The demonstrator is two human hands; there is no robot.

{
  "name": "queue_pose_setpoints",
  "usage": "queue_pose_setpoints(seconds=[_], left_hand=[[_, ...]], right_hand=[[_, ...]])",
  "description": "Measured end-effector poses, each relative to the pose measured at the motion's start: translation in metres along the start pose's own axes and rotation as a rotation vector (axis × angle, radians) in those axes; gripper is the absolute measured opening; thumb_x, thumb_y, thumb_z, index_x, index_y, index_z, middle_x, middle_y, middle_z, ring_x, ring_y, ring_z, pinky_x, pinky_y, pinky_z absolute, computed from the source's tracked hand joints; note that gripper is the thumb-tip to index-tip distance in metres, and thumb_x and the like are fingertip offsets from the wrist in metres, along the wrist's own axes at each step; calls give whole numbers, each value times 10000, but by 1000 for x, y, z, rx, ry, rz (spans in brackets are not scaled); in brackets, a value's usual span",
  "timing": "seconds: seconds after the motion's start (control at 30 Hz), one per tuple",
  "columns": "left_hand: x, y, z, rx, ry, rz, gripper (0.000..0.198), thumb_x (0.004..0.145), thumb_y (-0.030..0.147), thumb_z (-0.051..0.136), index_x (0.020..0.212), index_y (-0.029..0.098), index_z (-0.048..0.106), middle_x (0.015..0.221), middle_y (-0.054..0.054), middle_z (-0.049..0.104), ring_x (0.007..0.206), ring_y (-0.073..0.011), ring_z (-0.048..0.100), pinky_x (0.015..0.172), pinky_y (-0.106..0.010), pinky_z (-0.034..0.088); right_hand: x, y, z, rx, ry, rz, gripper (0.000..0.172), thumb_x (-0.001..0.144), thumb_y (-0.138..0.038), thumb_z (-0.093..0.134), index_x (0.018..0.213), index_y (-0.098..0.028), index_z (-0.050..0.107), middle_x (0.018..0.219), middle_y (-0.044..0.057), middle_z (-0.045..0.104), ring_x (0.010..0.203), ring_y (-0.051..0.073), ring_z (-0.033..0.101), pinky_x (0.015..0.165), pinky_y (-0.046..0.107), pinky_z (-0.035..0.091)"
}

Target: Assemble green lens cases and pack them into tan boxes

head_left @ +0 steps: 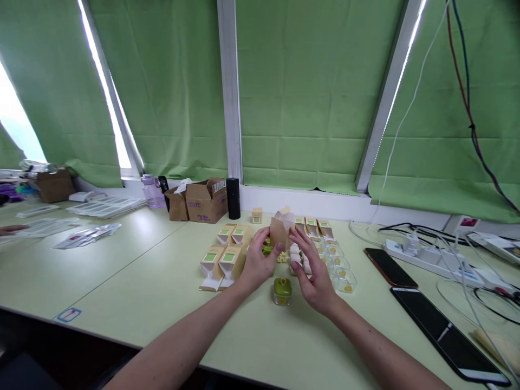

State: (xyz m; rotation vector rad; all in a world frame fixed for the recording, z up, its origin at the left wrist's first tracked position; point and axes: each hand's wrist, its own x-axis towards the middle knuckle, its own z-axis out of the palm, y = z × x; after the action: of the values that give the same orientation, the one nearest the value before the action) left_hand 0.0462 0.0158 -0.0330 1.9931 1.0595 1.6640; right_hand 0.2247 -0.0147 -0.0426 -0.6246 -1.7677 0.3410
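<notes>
Now my left hand (259, 259) grips the brown carton (278, 233), right hand (316, 277) spread at its edge, green-lidded jar (282, 291) nearer me.

Hands (259, 261) facing, fingers (304, 242) bent, forearms (182, 336) converging

The left hand (260, 259) holds a small kraft-paper carton (278, 233), flaps raised. The right hand (313, 273) is positioned at the carton's right side, fingers extended. A green-lidded clear container (283, 291) stands upright on the table (134, 292) between the forearms. Clear cups (345, 280) are located right; windowed cartons (230, 261), left.
</notes>
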Motion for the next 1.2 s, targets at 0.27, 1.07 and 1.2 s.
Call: queue_pose_setpoints(seconds=[0.27, 1.07, 1.2], left_hand=[[12, -10, -8, -192, 25, -202, 671, 842, 485, 789, 1380, 162, 550, 1308, -143, 669, 1132, -272, 639, 991, -393, 516], [-9, 2, -53, 241, -497, -254, 612, 669, 434, 899, 1203, 205, 707, 1230, -117, 643, 1149, -333, 606, 1017, -492, 497], [-25, 6, -53, 308, -535, -276, 602, 652, 439, 897, 1194, 248, 719, 1247, -89, 603, 1182, -339, 579, 1021, -483, 507]], right_hand=[[5, -3, -7, -80, 41, -108, 264, 996, -203, 540, 1226, -282, 644, 1230, 72, 724, 1235, 276, 642, 1118, 532, 464], [4, -4, -45, -698, -608, 183, 249, 781, -291, 829, 1000, -230, 727, 958, 61, 750, 1030, 291, 597, 866, 402, 397], [4, -6, -44, -708, -630, 189, 287, 766, -260, 826, 1030, -240, 716, 945, 52, 747, 1025, 289, 599, 869, 402, 388]])
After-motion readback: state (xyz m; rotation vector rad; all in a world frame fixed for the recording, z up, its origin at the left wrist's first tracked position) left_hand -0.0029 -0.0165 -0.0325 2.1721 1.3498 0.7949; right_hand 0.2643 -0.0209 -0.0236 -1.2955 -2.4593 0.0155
